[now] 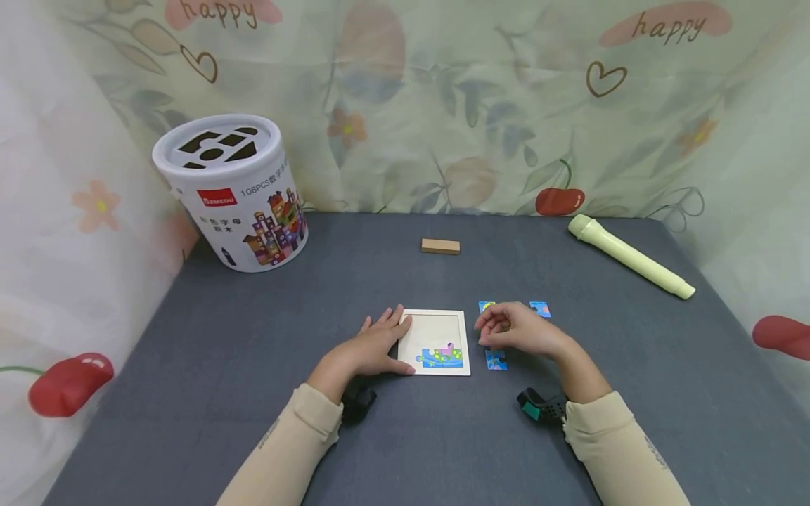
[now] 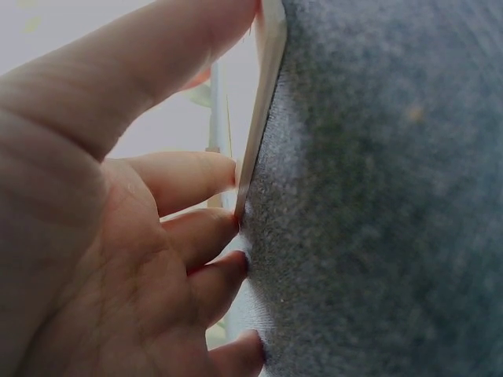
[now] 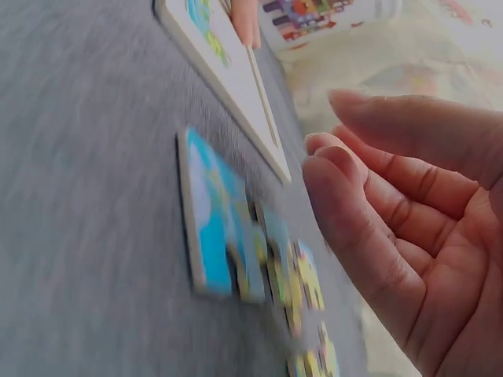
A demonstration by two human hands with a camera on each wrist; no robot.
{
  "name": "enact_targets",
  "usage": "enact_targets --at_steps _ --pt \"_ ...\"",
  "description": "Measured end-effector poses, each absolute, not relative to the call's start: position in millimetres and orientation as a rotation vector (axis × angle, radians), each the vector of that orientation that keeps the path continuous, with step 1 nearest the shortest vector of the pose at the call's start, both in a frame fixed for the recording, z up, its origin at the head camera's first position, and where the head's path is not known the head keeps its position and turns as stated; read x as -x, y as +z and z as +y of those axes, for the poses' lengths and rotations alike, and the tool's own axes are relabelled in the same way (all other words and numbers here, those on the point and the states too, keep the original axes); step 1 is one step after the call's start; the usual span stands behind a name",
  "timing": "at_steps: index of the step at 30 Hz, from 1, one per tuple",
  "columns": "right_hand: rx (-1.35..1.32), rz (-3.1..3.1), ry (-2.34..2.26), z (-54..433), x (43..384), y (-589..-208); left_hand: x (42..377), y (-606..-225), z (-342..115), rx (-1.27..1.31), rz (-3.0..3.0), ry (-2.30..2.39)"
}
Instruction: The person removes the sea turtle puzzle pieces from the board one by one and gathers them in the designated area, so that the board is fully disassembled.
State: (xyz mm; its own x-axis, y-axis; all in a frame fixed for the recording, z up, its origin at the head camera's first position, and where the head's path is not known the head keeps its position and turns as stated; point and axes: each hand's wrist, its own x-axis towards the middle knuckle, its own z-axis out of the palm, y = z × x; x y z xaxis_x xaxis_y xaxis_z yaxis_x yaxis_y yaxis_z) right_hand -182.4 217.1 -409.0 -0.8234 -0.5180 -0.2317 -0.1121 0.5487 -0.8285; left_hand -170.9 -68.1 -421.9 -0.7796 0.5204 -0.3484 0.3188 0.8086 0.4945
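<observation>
Left hand (image 1: 373,346): resting fingers-apart on the tray (image 1: 430,329)
Joined pieces (image 1: 443,357): filling only its lower right
Right hand (image 1: 522,329): hovering, thumb and fingertips apart, gripping nothing
Loose pieces (image 1: 496,360): lying unplaced beside the tray, partly hidden, count unclear

I see room between the square pale-wood tray (image 1: 433,327) and the brown oblong block (image 1: 441,247); the left hand (image 1: 372,349) bars the tray's left edge.

a grey table (image 1: 253,337) carries a tub (image 1: 221,204), block (image 1: 441,247), stick (image 1: 633,257), tray (image 1: 436,329) and puzzle pieces (image 1: 496,362).
</observation>
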Motion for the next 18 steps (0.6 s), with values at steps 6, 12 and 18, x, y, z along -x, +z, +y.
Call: enact_targets --at_steps 6,12,18 --pt "0.579 2.305 -1.187 197.5 190.8 -409.0 171.3 -422.0 -67.6 -0.63 2.513 0.571" --pt "0.645 2.31 -1.159 181.1 197.5 -409.5 171.5 -420.4 -66.7 -0.616 2.508 0.571" --pt "0.668 2.308 -1.137 167.3 200.8 -408.6 170.5 -418.4 -67.8 -0.614 2.506 0.573"
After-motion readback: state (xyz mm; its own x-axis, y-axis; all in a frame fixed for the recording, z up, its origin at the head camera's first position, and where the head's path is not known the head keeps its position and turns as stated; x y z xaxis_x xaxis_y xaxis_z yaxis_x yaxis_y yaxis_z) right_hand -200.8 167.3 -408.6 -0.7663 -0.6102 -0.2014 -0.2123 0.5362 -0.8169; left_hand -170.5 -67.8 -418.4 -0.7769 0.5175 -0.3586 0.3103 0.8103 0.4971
